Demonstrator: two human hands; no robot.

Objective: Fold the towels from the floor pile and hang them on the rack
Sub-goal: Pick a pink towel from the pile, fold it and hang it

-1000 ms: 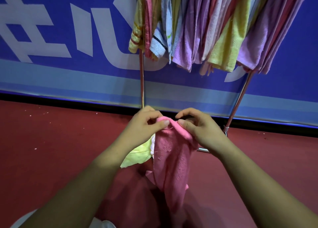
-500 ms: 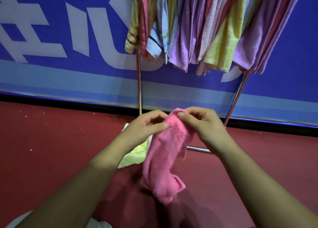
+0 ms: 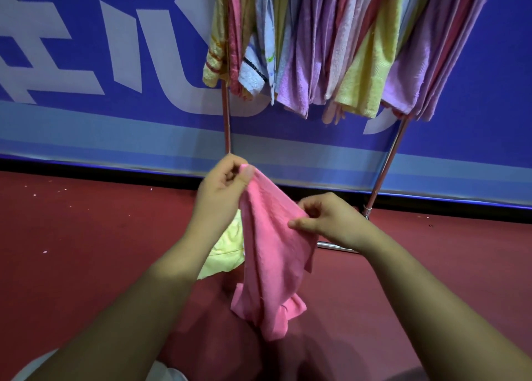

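Head view. Two bare forearms reach forward from the lower edge of the frame. Between them hangs a pink towel [image 3: 270, 259], bunched and unfolded, in front of the person; whether its lower end touches the red floor [image 3: 86, 236] cannot be told. The left hand [image 3: 221, 190], the higher of the two, pinches the towel's top corner between thumb and curled fingers. The right hand [image 3: 325, 222], lower and to the right, pinches the towel's side edge in the same way. Behind the pink towel a yellow-green towel [image 3: 227, 248] lies on the floor. Beyond stands a metal rack [image 3: 226, 115], its legs on the floor, its upper part crowded with hung towels [image 3: 316, 49] in purple, yellow, pink and pale blue. Farthest is a blue banner [image 3: 115, 127] bearing large white characters, cropped and not readable.
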